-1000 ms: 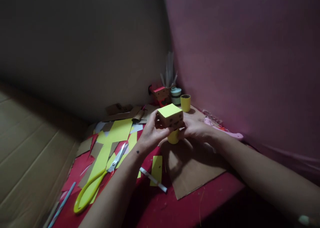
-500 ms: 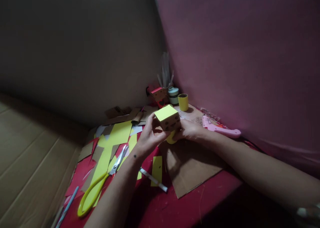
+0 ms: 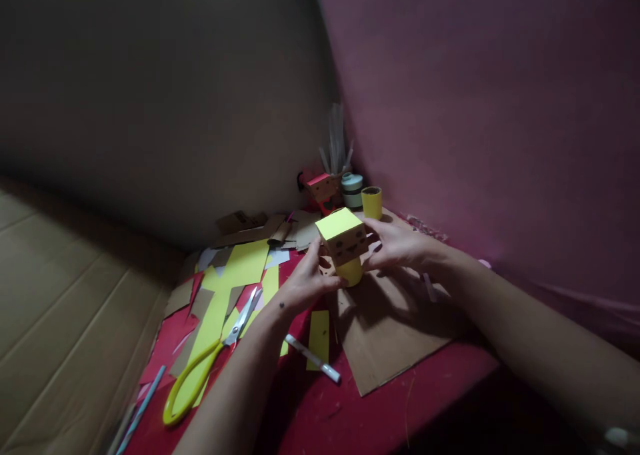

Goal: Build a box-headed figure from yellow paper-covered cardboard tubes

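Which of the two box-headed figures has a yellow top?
The front figure, between left hand and right hand; the back figure, near the jar, has a reddish top.

The table (image 3: 370, 418) is red, its near right part sunk in shadow. Over to the right I see a cardboard sheet (image 3: 377, 352) lying flat, one corner pointing toward the near edge. Left of it, a white pen (image 3: 320, 364) lies slantwise across a yellow strip (image 3: 319, 324). Farther left, scissors (image 3: 187, 378) with yellow handles rest over yellow paper (image 3: 247, 262), with red paper (image 3: 170, 342) and cardboard scraps (image 3: 240, 232) scattered around. A blue stick (image 3: 143, 408) lies at the near left.
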`<act>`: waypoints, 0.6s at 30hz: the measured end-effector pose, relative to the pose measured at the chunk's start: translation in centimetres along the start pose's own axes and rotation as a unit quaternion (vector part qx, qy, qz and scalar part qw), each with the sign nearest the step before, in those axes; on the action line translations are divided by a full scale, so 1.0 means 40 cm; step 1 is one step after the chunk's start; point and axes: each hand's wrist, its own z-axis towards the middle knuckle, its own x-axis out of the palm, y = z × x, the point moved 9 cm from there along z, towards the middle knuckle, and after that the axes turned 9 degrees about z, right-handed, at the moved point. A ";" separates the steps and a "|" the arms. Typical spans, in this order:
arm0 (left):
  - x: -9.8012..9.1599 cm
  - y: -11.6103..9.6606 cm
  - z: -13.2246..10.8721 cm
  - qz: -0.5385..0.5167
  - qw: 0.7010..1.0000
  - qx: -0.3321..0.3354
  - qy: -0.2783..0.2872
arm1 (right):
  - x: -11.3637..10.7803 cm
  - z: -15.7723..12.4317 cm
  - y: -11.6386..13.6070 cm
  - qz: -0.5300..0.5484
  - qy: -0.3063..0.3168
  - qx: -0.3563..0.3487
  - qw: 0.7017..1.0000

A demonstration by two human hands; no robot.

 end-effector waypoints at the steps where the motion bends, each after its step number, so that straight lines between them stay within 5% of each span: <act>1: 0.008 0.010 0.001 -0.023 1.000 -0.014 0.011 | -0.003 -0.001 0.006 -0.009 -0.005 -0.014 1.000; 4: 0.033 0.032 0.005 -0.086 0.995 -0.027 0.038 | 0.004 0.000 0.016 -0.007 -0.021 -0.052 0.998; 10: 0.053 0.054 0.017 -0.118 0.992 -0.022 0.037 | 0.000 -0.030 0.064 -0.128 -0.194 -0.149 0.961; 14: 0.061 0.051 0.033 -0.134 0.990 -0.007 0.048 | 0.050 -0.048 0.114 -0.239 -0.201 -0.194 0.930; 18: 0.060 0.053 0.043 -0.137 0.989 0.003 0.058 | 0.075 -0.040 0.121 -0.251 -0.180 -0.188 0.933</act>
